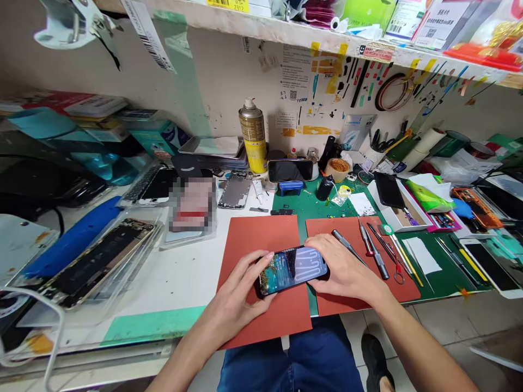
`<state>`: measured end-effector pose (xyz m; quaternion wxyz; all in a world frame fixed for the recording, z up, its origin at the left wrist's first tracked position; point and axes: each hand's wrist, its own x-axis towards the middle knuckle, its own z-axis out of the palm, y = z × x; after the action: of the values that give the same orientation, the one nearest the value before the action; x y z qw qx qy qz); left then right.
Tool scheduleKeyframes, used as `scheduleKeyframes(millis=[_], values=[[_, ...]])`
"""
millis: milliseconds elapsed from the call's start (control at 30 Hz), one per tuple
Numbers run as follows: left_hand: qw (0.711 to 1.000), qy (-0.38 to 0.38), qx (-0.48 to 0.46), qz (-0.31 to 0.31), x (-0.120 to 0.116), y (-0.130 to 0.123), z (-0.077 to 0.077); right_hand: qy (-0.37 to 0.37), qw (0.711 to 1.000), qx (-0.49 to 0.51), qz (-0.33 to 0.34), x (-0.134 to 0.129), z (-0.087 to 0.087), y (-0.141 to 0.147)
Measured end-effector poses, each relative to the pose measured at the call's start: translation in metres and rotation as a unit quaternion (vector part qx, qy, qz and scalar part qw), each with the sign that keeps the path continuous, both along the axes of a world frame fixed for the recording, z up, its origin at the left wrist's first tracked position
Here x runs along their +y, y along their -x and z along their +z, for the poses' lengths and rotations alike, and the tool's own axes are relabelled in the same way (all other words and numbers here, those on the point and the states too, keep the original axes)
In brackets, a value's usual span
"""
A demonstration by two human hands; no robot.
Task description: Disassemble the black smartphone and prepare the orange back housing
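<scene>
A smartphone [291,270] with its screen lit lies sideways between my two hands, tilted slightly over the reddish-brown mats. My left hand [241,291] grips its left end, thumb below and fingers along the upper edge. Around the right end closes my right hand [337,267], with the thumb at the top edge and fingers beneath. Under the phone is the left mat [261,234]; the right mat [388,291] carries several screwdrivers [379,256] and tweezers just right of my right hand.
A yellow spray can [253,136] stands at the back, beside a dark phone on a blue stand [291,188]. An opened phone [100,261] and a blue tool [73,237] lie left. A white phone [494,267] rests near the right edge. A loaded shelf [261,19] overhangs the bench.
</scene>
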<state>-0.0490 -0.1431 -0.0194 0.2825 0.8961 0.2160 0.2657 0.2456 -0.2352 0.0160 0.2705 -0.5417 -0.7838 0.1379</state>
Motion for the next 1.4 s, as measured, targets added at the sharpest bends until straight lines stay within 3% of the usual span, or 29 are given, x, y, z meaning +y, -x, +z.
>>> scheduleKeyframes(millis=[500, 1400], values=[[1.000, 0.001, -0.006, 0.011, 0.001, 0.001, -0.009, 0.013, 1.000, 0.006, -0.001, 0.000, -0.004, -0.001], [1.000, -0.013, -0.005, 0.014, 0.002, 0.002, -0.009, 0.031, 0.999, 0.012, 0.001, 0.001, -0.005, -0.002]])
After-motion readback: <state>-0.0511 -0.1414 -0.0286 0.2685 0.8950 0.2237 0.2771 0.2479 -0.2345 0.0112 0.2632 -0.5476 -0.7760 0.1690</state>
